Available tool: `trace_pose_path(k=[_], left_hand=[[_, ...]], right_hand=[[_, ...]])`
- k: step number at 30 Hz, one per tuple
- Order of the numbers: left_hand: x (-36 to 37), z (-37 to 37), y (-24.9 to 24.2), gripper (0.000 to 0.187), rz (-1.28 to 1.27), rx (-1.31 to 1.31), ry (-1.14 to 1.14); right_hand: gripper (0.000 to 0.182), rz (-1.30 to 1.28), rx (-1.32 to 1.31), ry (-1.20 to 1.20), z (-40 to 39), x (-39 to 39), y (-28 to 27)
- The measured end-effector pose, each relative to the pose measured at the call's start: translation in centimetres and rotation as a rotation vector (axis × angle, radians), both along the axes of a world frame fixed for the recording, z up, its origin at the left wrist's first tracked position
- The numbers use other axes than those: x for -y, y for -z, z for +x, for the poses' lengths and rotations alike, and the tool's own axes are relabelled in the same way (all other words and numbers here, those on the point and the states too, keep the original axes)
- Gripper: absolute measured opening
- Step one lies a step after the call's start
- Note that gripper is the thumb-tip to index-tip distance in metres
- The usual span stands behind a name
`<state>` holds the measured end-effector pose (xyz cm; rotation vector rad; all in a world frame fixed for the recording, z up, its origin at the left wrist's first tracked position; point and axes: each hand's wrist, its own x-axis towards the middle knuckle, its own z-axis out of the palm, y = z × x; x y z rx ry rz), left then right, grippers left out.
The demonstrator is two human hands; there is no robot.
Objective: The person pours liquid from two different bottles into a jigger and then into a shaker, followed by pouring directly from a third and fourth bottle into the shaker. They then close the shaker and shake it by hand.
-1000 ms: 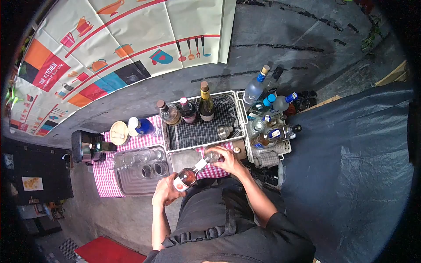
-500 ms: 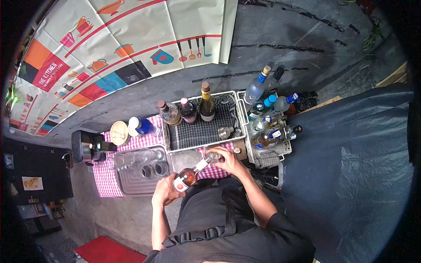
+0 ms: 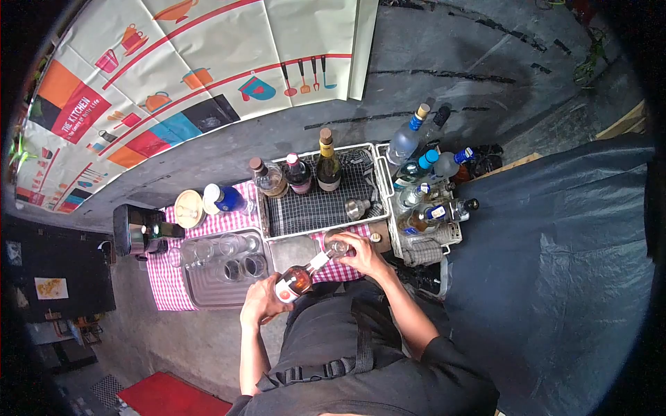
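Note:
My left hand (image 3: 263, 298) is wrapped round the lower part of a liquor bottle (image 3: 298, 279) with amber liquid and a white label. The bottle is tilted, its neck pointing up and to the right. At its mouth, the fingers of my right hand (image 3: 365, 256) are closed round a small clear glass (image 3: 338, 247). The bottle's mouth meets the glass there; I cannot make out how much liquid is inside. A cork stopper (image 3: 375, 238) stands just right of my right hand. Behind lies a metal shaker top (image 3: 356, 208) in a white wire basket (image 3: 320, 230).
Left of my hands, a grey tray (image 3: 208, 299) bears several glasses on a checkered cloth (image 3: 166, 291). Three bottles stand in the basket, including a dark wine bottle (image 3: 328, 170). A second rack (image 3: 452, 236) at right is crowded with bottles. A blue bottle (image 3: 229, 199) stands behind the tray.

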<state>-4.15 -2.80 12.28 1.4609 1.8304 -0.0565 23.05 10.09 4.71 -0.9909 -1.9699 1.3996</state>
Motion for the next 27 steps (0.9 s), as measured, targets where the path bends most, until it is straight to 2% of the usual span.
trace_pose_path(k=[7,12,14,19,21,22,24,25,27], left_hand=[[0.3,-0.2,1.0,0.074,0.026,0.069,-0.019],[0.3,0.1,1.8,0.072,0.014,0.145,-0.084],[0.4,0.3,2.3,0.071,0.009,0.187,-0.132],[0.8,0.7,3.2,0.070,0.187,0.260,-0.150],[0.8,0.7,3.3,0.070,0.196,0.264,-0.165],[0.9,0.7,3.3,0.070,0.204,0.266,-0.181],[1.0,0.7,3.4,0.071,0.206,0.255,-0.184],[1.0,0.6,3.4,0.071,0.208,0.244,-0.184],[1.1,0.4,3.5,0.072,0.211,0.245,-0.187]], right_hand=[[0.060,-0.036,-0.025,0.007,0.1,0.1,0.3],[0.057,-0.329,-0.233,0.071,0.4,0.7,1.0],[0.057,-0.349,-0.264,0.073,0.6,0.9,0.9],[0.060,-0.334,-0.300,0.091,1.1,0.6,0.4],[0.062,-0.217,-0.130,0.144,1.3,0.2,0.1],[0.062,-0.216,-0.130,0.143,1.4,0.1,0.4],[0.066,0.087,0.084,0.139,1.5,-0.2,0.7],[0.066,0.087,0.084,0.137,1.5,-0.3,0.6],[0.069,0.048,0.243,0.128,1.4,-0.3,0.2]])
